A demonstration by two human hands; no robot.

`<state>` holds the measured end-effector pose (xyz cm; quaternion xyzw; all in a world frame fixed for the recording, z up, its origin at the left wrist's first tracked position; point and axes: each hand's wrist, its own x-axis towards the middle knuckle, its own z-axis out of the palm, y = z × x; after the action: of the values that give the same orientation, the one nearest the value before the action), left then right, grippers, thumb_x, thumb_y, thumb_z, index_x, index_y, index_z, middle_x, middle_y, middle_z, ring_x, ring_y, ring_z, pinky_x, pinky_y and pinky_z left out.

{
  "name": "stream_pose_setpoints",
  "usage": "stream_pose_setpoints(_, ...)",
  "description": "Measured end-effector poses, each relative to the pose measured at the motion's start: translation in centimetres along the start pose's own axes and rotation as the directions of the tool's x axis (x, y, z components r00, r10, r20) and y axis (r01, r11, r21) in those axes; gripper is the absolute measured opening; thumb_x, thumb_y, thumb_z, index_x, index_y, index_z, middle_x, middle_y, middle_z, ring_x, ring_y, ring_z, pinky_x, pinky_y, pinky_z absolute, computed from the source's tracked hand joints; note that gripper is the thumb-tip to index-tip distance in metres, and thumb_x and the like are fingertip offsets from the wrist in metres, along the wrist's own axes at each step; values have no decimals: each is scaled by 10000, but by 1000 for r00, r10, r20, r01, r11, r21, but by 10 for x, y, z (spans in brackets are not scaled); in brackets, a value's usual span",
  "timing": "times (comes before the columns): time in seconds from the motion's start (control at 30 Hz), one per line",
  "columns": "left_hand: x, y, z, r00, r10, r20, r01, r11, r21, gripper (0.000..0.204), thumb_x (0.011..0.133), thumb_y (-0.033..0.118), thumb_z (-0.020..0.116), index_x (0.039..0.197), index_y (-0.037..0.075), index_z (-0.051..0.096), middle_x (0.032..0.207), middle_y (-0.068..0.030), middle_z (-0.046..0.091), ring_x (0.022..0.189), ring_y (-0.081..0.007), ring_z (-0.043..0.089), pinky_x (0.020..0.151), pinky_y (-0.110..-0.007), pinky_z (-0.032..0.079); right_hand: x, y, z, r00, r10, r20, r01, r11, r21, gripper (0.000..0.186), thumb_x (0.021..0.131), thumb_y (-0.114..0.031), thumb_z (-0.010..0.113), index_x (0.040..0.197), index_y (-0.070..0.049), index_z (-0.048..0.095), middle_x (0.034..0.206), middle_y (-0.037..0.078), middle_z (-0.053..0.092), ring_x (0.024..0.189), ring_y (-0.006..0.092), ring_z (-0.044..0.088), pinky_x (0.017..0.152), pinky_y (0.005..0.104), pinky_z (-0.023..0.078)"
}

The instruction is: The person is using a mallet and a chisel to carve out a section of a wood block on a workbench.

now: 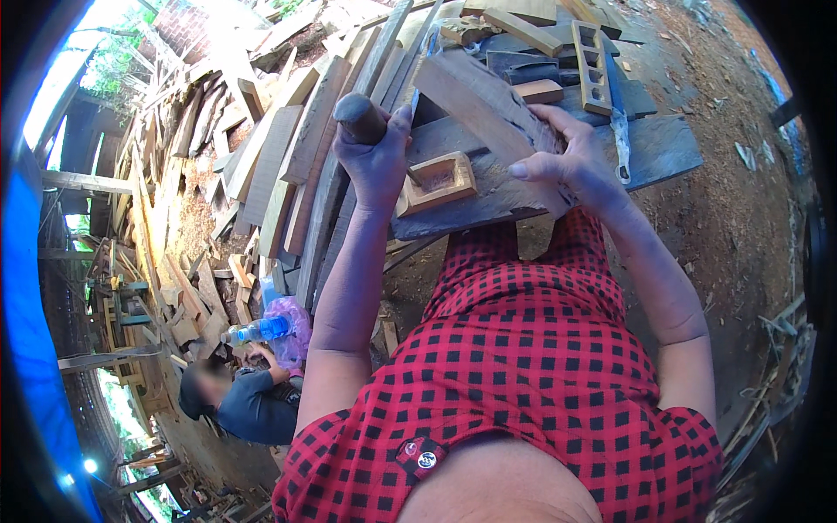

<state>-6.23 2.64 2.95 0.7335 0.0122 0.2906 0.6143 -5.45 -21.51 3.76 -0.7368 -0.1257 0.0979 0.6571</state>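
Note:
My left hand [373, 166] is wrapped round the thick, dark-ended handle of a chisel [359, 119]. Its thin blade slants down into the recess of a small hollowed wooden block [462, 179], which lies on the grey plank bench [658, 152]. Fine shavings show inside that recess. My right hand [571, 161] grips a thick, rough length of wood [479, 100], raised over the bench to the right of the chisel. The wood is held apart from the chisel handle, its far end tilted up to the left.
On the bench's right lie a wooden piece with several square openings [591, 70] and a metal wrench-like tool [622, 148]. Stacked boards [305, 131] crowd the left. A seated person [253, 405] is at lower left, near plastic bottles [261, 329] and a pink bag [292, 318].

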Motion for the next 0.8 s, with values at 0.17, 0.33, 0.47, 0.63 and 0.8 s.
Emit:
stream_pose_setpoints(0.17,3,-5,7,995,63,77,-64,998,23,164,807,34,707,769,58,550,645,-1,572,552,-75,561,525,-229,458,5,-53,-7,942,-331,-54,333,942,35,803,574,-320,829,1210,92,563,1045,171,650,939,234,643,848,319,504)
stream_pose_setpoints(0.33,4,-2,12,995,0,103,4,999,-48,181,763,22,743,770,56,565,724,20,578,664,-57,550,636,-235,473,13,-81,2,886,-463,-14,462,886,-49,825,569,-291,793,1269,58,533,1071,146,631,973,213,621,868,307,483)
stream_pose_setpoints(0.47,1,2,14,990,110,88,-103,992,-73,153,753,-2,729,799,37,588,747,12,602,717,-72,581,679,-241,484,26,-97,14,912,-361,193,409,830,-379,796,514,-287,795,1199,59,583,913,152,663,824,197,658,749,295,516)
stream_pose_setpoints(0.63,4,-11,4,989,-86,124,79,995,61,170,748,-23,710,879,6,604,783,0,632,772,-93,614,702,-249,488,25,-112,4,868,-477,138,496,837,-231,727,525,-230,800,1165,48,596,824,98,649,712,176,648,698,277,521)
stream_pose_setpoints(0.8,7,-39,0,994,65,89,-28,930,-367,345,745,9,736,1044,5,563,980,-56,623,875,-121,611,734,-255,486,28,-111,25,766,-563,310,638,725,-259,657,538,-215,783,1118,38,607,763,105,647,634,161,640,595,287,516)
